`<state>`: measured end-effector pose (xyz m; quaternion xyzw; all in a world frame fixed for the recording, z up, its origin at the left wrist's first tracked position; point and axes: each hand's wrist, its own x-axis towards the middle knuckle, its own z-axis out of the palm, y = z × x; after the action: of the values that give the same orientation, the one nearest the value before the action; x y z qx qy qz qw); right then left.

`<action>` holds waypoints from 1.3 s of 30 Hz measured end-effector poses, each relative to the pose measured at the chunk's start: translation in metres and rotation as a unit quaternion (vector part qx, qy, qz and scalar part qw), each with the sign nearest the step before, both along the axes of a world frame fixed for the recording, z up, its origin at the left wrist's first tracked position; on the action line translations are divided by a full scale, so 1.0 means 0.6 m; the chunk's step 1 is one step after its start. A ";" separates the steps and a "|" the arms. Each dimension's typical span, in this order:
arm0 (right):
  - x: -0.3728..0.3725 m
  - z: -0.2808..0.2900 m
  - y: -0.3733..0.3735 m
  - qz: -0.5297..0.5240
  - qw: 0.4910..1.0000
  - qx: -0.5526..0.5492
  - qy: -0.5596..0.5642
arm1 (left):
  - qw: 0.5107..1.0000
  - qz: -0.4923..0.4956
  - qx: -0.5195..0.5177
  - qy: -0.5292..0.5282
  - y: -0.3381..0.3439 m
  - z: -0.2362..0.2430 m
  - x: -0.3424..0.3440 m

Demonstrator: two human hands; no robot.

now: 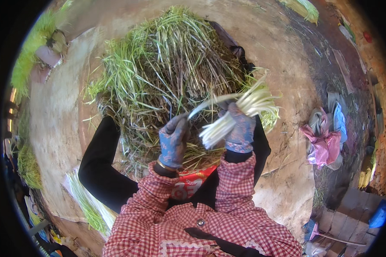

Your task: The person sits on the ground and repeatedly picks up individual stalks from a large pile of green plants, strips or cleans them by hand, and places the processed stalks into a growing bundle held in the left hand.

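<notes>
My right hand [240, 130], in a patterned blue-grey glove, is closed round a bundle of pale white-green leafy vegetable stalks [256, 101]. The cut-looking white ends stick out toward my left and the yellow-green tops fan out past the far side of the fist. A single pale stalk [206, 103] bends, blurred, between the two hands. My left hand [174, 138], gloved alike, pinches that stalk near its left end. Beyond both hands rises a big heap of unsorted green stalks [171, 64], with brownish leaves and dry bits among them.
A red printed sack [191, 180] lies between my black-trousered legs. At the lower left is a laid-out bundle of long white-green stalks [92, 203]. Crumpled pink and blue cloths [326, 137] lie to the right, with a broom-like tool [315, 231] below. Brown sheeting [283, 184] covers the ground.
</notes>
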<state>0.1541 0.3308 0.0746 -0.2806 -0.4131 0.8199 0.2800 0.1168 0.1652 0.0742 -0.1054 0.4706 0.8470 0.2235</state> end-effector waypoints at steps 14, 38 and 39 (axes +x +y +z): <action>-0.031 -0.014 -0.068 0.124 0.990 -0.064 -0.031 | 0.922 -0.065 -0.252 0.286 -0.026 -0.065 -0.079; -0.030 -0.015 -0.056 0.069 0.994 -0.062 0.050 | 0.986 0.001 -0.017 0.166 -0.045 -0.015 -0.036; -0.026 -0.010 -0.056 0.051 0.995 -0.045 0.068 | 0.991 -0.029 -0.007 0.127 -0.045 -0.005 -0.037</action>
<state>0.1384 0.2970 0.0688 -0.2153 -0.3692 0.8681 0.2527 0.0947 0.1381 0.0714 0.0153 0.5043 0.8433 0.1853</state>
